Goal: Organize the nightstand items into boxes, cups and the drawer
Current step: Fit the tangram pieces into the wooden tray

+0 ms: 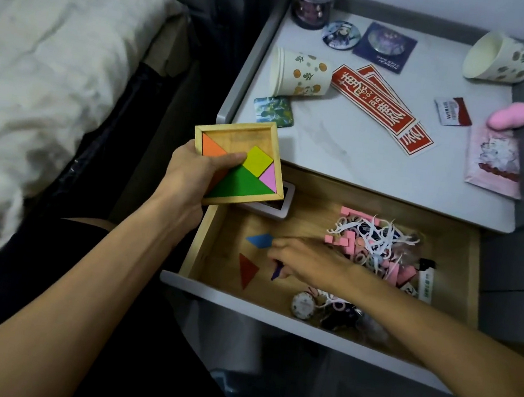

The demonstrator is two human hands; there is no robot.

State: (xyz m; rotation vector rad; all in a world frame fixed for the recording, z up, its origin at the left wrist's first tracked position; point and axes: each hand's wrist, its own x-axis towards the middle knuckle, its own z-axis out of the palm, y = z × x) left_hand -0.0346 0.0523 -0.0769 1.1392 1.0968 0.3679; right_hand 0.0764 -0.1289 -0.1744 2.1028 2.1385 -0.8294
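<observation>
The dark blue card (pixel 384 47) carries small white lettering, upside down from here, that seems to read "HONKAI STAR RAIL". The red paper strips (pixel 372 105) bear large white Chinese characters, too stylised to make out. Print on the small red-and-white packet (pixel 453 111) is blurred.

Jar (pixel 312 5): beyond the drawer (pixel 224 259), top cut off by the upper edge.
White device (pixel 282 205): at the drawer's back left corner, mostly covered by the wooden tray (pixel 244 137); face unreadable.
Purple piece (pixel 276 271): on the drawer floor, largely hidden under the right hand (pixel 309 262); shape unclear.
Right hand: blurred, fingers indistinct.
Heap (pixel 376 244): at the drawer's right, pink and white bits too tangled to tell apart.
</observation>
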